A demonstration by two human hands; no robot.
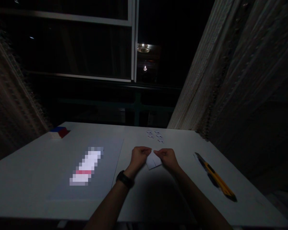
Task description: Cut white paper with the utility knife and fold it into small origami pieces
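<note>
Between my hands is a small white piece of paper [153, 161] with a short dark line near its lower edge. My left hand [139, 157], with a dark watch at the wrist, pinches its upper left part. The fingers of my right hand [167, 157] are closed on its upper right part. Beyond my hands, several small paper pieces [155, 136] with dark marks lie on the white table. To the right lies a yellow and black utility knife [216, 179], its blade end pointing away from me.
At left, a large pale sheet [108, 179] carries a bright, pixelated phone-like shape [86, 166]. A red, blue and white cube [59, 132] sits at the table's [26, 172] far left edge. Curtains [199, 64] hang on both sides of a dark window [74, 48].
</note>
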